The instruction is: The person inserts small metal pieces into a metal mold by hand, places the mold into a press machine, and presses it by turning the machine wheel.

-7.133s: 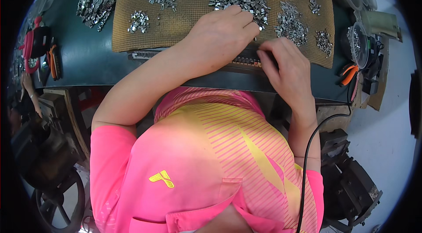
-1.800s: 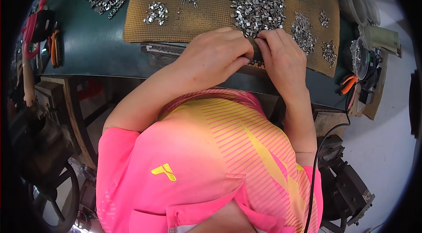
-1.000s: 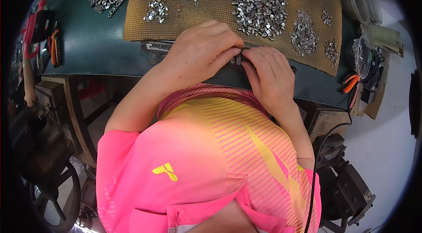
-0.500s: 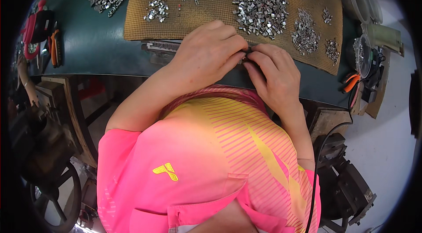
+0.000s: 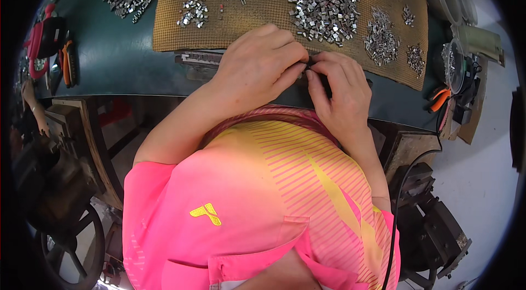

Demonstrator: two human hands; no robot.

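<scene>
Pinching a half-hidden dark piece point(image 5: 309, 64) between left hand point(image 5: 264, 59) and right hand point(image 5: 343, 88) — now covering less of the metal-block pile point(image 5: 323, 2).

Light glints off metal pieces point(image 5: 322, 2) and the green tabletop point(image 5: 112, 60), while straight edges bow toward black corners.

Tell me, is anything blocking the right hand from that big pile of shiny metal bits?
Nothing visible blocks it. Only a narrow bare strip of brown mat lies between the right hand and the big pile of metal bits. The hand's fingertips are beside those of the left hand.
</scene>
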